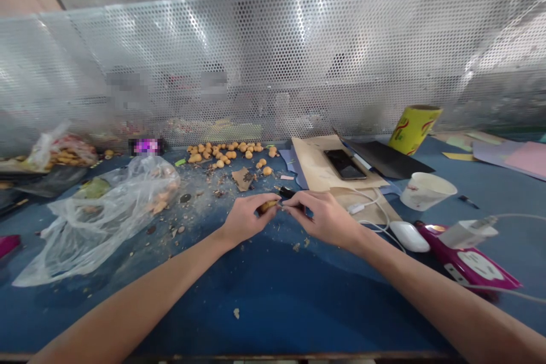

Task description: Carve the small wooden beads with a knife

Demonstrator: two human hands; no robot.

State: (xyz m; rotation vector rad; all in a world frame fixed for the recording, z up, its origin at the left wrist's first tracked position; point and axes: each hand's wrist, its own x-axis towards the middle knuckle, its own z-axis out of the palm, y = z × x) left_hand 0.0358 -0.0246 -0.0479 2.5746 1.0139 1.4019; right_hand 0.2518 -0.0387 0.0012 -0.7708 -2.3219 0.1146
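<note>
Both hands meet over the middle of the blue table (273,296). My left hand (245,217) is closed round a small tan gourd-shaped piece (268,206). My right hand (322,217) pinches a thin dark-handled tool (286,192) whose tip meets that piece. Beyond the hands lies a scatter of several small tan gourds (226,152) along the back of the table. Shavings and crumbs (200,193) litter the surface around and left of the hands.
A crumpled clear plastic bag (102,216) lies left; another bag of pieces (63,151) sits far left. Right: a phone (344,164) on brown paper, white cup (426,190), yellow cup (413,128), white earbud case (409,236), magenta power strip (473,264) with cables. A perforated metal screen (273,62) backs the table.
</note>
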